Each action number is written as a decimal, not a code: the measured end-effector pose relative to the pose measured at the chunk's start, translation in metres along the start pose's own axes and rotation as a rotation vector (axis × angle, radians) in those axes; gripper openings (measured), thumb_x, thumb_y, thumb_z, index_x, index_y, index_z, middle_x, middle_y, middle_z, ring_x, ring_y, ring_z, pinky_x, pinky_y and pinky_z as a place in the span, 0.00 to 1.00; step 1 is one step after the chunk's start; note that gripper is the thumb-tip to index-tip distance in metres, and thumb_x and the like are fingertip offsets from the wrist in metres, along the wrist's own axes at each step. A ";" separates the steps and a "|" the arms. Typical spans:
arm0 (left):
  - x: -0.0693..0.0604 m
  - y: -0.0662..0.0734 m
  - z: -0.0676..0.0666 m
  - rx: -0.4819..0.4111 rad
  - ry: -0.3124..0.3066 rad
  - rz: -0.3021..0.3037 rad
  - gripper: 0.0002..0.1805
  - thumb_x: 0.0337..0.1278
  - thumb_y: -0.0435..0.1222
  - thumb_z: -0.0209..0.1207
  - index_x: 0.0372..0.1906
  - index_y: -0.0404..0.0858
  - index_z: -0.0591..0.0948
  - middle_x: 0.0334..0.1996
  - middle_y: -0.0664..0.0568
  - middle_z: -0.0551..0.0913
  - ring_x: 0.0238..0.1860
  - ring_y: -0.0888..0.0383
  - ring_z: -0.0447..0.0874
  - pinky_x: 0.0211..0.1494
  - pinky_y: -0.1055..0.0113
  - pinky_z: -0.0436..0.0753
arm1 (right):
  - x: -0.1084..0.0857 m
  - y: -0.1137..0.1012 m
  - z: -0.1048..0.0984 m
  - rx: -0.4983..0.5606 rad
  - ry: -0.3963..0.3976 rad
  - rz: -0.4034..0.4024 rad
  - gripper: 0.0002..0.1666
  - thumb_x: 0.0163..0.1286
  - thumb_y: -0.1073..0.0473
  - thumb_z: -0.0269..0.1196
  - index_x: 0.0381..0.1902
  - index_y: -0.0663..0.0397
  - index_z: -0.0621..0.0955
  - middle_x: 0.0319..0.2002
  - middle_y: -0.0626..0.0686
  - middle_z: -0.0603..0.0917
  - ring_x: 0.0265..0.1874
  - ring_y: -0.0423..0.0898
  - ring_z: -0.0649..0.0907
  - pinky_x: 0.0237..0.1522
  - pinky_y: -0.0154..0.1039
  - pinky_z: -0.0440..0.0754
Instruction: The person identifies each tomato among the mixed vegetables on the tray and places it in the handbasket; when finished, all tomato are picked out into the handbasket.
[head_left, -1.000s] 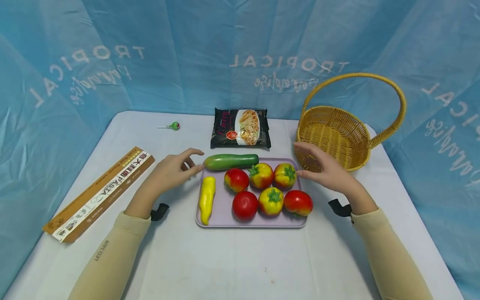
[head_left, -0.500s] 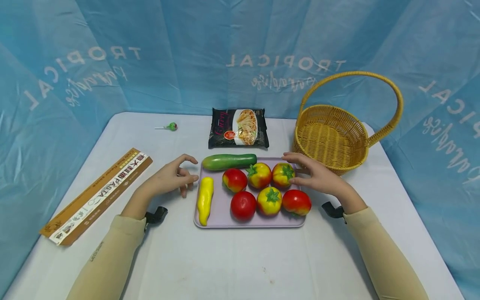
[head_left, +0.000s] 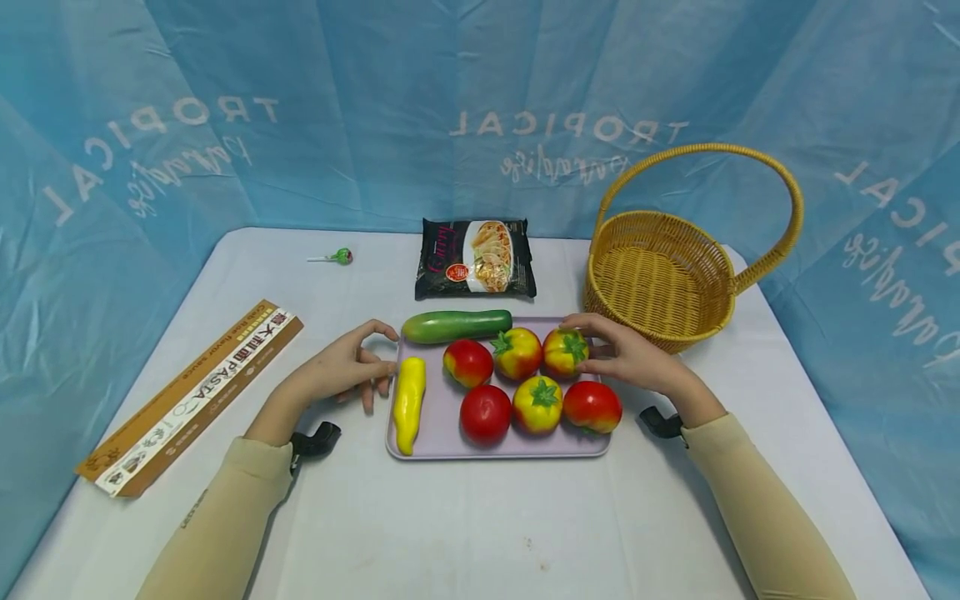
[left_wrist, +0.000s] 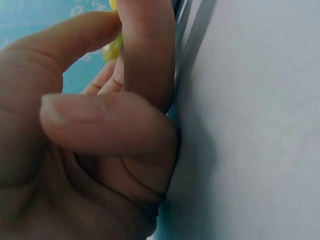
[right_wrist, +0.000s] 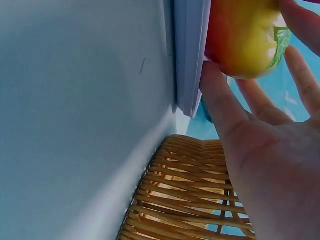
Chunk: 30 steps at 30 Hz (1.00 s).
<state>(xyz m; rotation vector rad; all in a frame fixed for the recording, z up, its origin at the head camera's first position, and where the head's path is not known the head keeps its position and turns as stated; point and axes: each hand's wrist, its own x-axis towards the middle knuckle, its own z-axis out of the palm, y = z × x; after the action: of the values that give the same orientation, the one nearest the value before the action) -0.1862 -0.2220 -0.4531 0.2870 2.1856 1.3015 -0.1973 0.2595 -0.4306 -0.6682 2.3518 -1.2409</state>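
On the lilac tray [head_left: 442, 450] stand several glossy, artificial-looking red-and-yellow tomatoes, some with green leafy tops. My right hand [head_left: 637, 358] holds the back right tomato [head_left: 562, 352] between thumb and fingers; in the right wrist view the fingers curve round this tomato [right_wrist: 245, 40], low by the tray rim [right_wrist: 192, 60]. My left hand [head_left: 333, 371] rests at the tray's left edge, fingers loosely bent, holding nothing. Beside it on the tray lie a yellow chili pepper [head_left: 408, 404] and a green cucumber [head_left: 457, 326]. A plain red tomato [head_left: 485, 415] sits at the front.
A wicker basket [head_left: 660, 275] with a tall handle stands behind my right hand. Behind the tray lies a black noodle packet [head_left: 474, 260]. A lollipop [head_left: 342, 256] is at the back left, and a long pasta box [head_left: 191, 398] lies at the left.
My right hand has moved left and down from beside the basket to the back right tomato and taken hold of it. My left hand has lowered slightly beside the tray.
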 end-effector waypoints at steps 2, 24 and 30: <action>0.001 0.000 0.000 -0.002 -0.002 -0.004 0.29 0.75 0.44 0.63 0.71 0.46 0.63 0.30 0.42 0.89 0.19 0.46 0.88 0.16 0.71 0.68 | 0.000 0.001 0.000 -0.003 0.002 0.001 0.36 0.71 0.59 0.73 0.73 0.41 0.74 0.75 0.52 0.73 0.74 0.59 0.74 0.73 0.63 0.77; 0.001 -0.001 0.002 0.022 -0.018 -0.043 0.33 0.72 0.44 0.65 0.73 0.48 0.62 0.32 0.44 0.90 0.22 0.46 0.90 0.16 0.70 0.72 | 0.002 0.003 0.002 -0.031 0.074 0.012 0.34 0.69 0.57 0.75 0.70 0.39 0.78 0.72 0.50 0.77 0.72 0.57 0.76 0.73 0.61 0.77; 0.001 -0.001 0.002 0.027 -0.021 -0.041 0.33 0.73 0.44 0.65 0.73 0.48 0.62 0.32 0.44 0.90 0.21 0.47 0.90 0.16 0.70 0.72 | 0.000 0.000 0.001 -0.039 0.098 -0.002 0.34 0.68 0.56 0.76 0.70 0.41 0.79 0.70 0.50 0.78 0.72 0.55 0.75 0.72 0.61 0.77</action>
<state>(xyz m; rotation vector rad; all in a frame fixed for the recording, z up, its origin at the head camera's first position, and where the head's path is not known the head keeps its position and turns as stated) -0.1855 -0.2204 -0.4555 0.2641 2.1811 1.2424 -0.1970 0.2592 -0.4310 -0.6353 2.4617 -1.2578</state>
